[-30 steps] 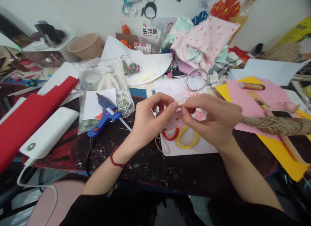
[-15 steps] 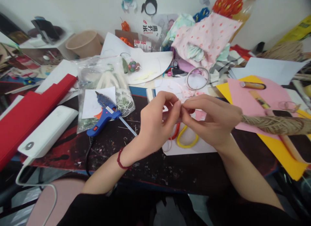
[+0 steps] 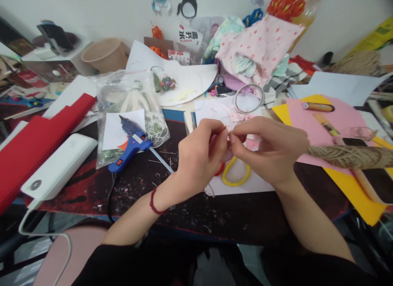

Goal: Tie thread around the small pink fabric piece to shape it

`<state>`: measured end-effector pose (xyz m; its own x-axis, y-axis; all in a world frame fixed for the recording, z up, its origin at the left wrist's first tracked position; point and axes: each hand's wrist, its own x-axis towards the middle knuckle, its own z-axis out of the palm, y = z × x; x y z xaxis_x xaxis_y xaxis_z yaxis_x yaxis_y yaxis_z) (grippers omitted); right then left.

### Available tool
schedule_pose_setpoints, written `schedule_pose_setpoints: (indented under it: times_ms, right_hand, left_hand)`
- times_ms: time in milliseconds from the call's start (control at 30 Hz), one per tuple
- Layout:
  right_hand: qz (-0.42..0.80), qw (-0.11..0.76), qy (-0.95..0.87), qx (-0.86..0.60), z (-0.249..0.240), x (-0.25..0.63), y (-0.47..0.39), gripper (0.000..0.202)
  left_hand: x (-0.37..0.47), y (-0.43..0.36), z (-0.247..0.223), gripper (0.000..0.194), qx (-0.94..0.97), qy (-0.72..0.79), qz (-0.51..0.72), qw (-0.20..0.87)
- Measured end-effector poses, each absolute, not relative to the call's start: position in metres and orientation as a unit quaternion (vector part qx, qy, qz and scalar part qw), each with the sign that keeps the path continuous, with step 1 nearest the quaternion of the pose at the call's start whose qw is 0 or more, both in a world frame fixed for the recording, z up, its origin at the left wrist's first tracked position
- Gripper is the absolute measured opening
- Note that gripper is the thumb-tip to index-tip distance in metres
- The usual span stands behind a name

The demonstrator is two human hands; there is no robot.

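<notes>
My left hand (image 3: 201, 153) and my right hand (image 3: 267, 148) meet fingertip to fingertip above a white sheet (image 3: 258, 185). Both are closed in a pinch. Whatever sits between the fingertips is too small and too hidden to name. A thin tan strand (image 3: 211, 189) hangs below my left hand. Under the hands lie scissors with a yellow-lined handle loop (image 3: 236, 182) and a red part (image 3: 220, 169), mostly covered. Just beyond the fingers are pink fabric scraps (image 3: 252, 142) and a metal ring (image 3: 249, 98).
A blue glue gun (image 3: 130, 150) with its glue stick rests left of my hands, beside a clear plastic bag (image 3: 106, 87). Farther left are a white power bank (image 3: 61, 165) and a red strip (image 3: 39, 144). On the right, a twine bundle (image 3: 346, 157) lies over coloured paper (image 3: 307, 126).
My fingertips stay together, with the left fingers curled in slightly more and the right hand turned a little. The whole view has shifted very slightly.
</notes>
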<state>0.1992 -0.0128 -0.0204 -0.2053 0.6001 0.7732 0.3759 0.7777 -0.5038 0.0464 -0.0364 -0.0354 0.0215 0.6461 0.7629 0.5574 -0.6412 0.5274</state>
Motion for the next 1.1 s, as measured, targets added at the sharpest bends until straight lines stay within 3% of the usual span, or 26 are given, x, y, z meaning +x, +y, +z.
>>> schedule_pose_setpoints:
  times_ms: [267,467,767,967,1100]
  right_hand:
    - [0.228,0.559,-0.725,-0.332,-0.02,0.201,-0.012,0.013]
    - [0.329,0.518,-0.718,-0.328,-0.018,0.202,-0.008,0.007]
    - [0.326,0.496,-0.73,-0.338,-0.018,0.204,-0.009,0.004]
    - [0.317,0.489,-0.734,-0.349,-0.017,0.205,-0.009,0.009]
    - [0.301,0.477,-0.755,-0.334,-0.016,0.21,-0.006,0.008]
  left_hand:
    - [0.046,-0.041,-0.033,0.004,0.695,0.425,0.569,0.113]
    - [0.043,-0.038,-0.031,0.003,0.659,0.41,0.597,0.201]
    - [0.041,-0.035,-0.033,0.004,0.675,0.424,0.574,0.185]
    - [0.038,-0.033,-0.031,0.006,0.67,0.411,0.561,0.26]
    - [0.034,-0.032,-0.031,0.021,0.664,0.423,0.539,0.3]
